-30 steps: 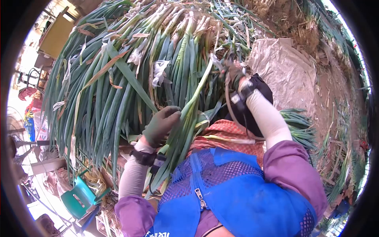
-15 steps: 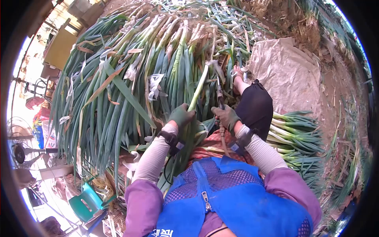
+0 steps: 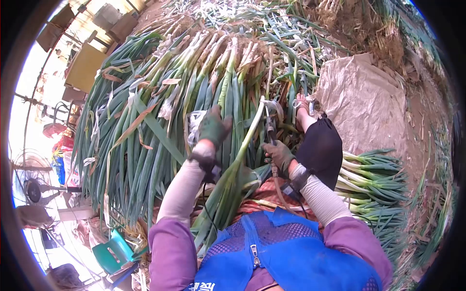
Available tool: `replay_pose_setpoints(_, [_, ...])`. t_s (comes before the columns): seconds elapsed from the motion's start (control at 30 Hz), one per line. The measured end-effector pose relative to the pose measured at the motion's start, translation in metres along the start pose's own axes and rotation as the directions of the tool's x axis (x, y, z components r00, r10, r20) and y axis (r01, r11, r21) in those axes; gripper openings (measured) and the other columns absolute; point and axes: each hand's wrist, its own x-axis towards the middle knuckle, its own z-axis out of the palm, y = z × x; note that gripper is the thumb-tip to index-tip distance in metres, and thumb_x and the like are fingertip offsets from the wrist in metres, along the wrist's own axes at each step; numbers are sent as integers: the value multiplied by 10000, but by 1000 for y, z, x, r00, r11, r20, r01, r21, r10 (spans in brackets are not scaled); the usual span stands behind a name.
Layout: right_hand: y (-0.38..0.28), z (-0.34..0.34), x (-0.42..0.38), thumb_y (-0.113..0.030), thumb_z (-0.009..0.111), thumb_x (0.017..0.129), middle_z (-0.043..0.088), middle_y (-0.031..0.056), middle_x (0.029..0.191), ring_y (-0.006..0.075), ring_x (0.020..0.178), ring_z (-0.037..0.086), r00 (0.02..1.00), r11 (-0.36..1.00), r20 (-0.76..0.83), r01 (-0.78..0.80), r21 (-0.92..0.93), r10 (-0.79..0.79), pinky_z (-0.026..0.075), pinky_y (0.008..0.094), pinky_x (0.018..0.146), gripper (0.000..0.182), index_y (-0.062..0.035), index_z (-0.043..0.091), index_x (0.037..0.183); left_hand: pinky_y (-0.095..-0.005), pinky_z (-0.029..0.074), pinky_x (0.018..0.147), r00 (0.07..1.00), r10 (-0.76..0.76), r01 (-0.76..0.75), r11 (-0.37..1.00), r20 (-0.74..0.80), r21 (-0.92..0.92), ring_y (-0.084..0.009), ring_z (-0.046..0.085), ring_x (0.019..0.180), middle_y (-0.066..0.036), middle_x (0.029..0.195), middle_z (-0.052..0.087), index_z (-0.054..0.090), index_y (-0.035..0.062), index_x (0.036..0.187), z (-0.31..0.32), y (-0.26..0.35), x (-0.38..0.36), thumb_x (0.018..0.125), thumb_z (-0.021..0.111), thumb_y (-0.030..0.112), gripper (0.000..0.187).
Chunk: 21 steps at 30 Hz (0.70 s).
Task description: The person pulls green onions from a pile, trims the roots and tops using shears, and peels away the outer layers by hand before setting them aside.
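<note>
My gloved left hand is over the heap of long green onions, fingers apart and nothing visible in them. My gloved right hand is wrapped round a slim metal air gun, its nozzle pointing away from me and a hose running back toward my lap. Between the hands lies one peeled green onion, its white end near the nozzle and its leaves across my lap. Pale strips of loose skin hang beside that white end.
Cleaned green onions are stacked to my right, below a brown sheet. My bare foot rests at the heap's edge. On the left stand a green plastic stool and a fan.
My left hand has let go of the peeled onion and moved forward over the heap. My right hand still grips the air gun. The whole view has shifted slightly.
</note>
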Motion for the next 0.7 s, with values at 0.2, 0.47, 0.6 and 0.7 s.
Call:
replay_pose_setpoints(0.2, [-93,10,-27,-437,709,800,673,163,887,282,820,663,925,753,42,333,-567,-378,504,402,763,492,-11,591,1014,-385,397,1027,990,-138,110,880,27,462,-322,453,1252,-176,1355,474,359,-17,1403,22,23,71,754,711,453,876])
replay_pose_setpoints(0.47, [-171,44,24,-495,720,750,646,83,711,190,683,640,933,823,273,341,-454,-235,506,356,695,480,-27,644,821,-442,406,1036,994,-98,70,898,44,434,-366,461,1246,-191,1295,500,408,66,1355,41,13,65,764,720,404,748])
replay_pose_setpoints(0.6, [-191,151,-13,-415,676,765,627,71,706,196,687,641,740,596,642,612,-519,-201,497,354,649,396,-30,628,844,-514,372,1060,918,377,-120,555,-120,823,-380,471,1259,-222,1330,481,378,30,1394,73,-34,18,862,593,363,664])
replay_pose_setpoints(0.7, [-213,246,-73,-393,642,773,675,143,823,245,800,662,456,486,886,756,-437,88,496,372,725,408,-4,644,897,-554,340,1076,852,463,-217,736,-244,641,-423,440,1285,-256,1395,439,372,6,1429,102,-63,12,876,507,375,679])
